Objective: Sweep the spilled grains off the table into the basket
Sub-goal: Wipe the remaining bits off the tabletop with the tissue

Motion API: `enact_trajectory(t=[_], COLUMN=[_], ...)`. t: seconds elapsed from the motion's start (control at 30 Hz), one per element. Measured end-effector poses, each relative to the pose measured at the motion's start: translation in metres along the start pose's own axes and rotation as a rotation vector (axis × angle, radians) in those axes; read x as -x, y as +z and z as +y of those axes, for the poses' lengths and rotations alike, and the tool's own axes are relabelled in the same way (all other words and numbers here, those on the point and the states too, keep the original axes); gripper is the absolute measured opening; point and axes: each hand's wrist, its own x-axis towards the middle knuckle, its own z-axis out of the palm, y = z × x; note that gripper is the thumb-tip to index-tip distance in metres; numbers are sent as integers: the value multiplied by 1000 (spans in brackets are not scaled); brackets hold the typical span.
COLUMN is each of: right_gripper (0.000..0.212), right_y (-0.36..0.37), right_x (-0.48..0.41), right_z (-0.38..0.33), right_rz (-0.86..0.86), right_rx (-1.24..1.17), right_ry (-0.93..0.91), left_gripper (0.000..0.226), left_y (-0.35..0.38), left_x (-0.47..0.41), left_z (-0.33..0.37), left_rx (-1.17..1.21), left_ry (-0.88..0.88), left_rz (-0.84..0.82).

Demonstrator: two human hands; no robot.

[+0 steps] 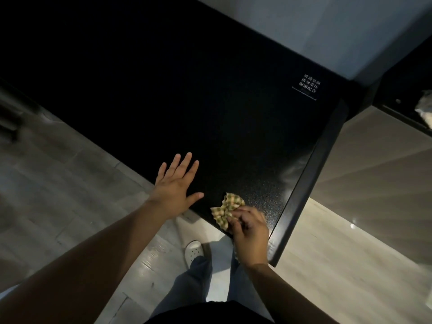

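Right hand (251, 232) grips a bunched checked cloth (228, 210), probably limp and light, at the table (210, 101) edge; left hand (177, 183) rests flat, fingers spread. No grains discernible.

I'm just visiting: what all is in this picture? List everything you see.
table: one, black speckled, upper middle.
printed label: one, white, table's far right corner.
cloth: one, yellow-green checked, crumpled on table's near corner.
pale crumpled thing: one, right edge, too cropped to identify.
floor: grey planks, around the table.
shoe: one, white with holes, on floor below that corner.
trouser legs: two, grey-blue, bottom centre.
left hand: one, flat with fingers spread on table's near edge.
right hand: one, grips the cloth.
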Motion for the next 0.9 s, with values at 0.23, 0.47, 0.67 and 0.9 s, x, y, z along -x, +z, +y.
enact_trajectory(t=[0.23,0.47,0.67,0.9], right_gripper=[22,12,19,24], right_y=[-36,-98,-139,-156], right_x=[-19,-144,-258,-372], right_z=[-17,-27,0,14], right_rz=[-184,250,320,336], right_rx=[-123,-160,-75,-37], right_ry=[77,93,185,150], left_gripper=[77,62,65,81], left_y=[-5,-25,-44,-55], left_x=[2,-24,-73,-130], left_z=[4,31,63,81], left_rx=[41,155,154,131], left_ry=[-14,-41,-93,-198], left_rz=[21,136,135,146])
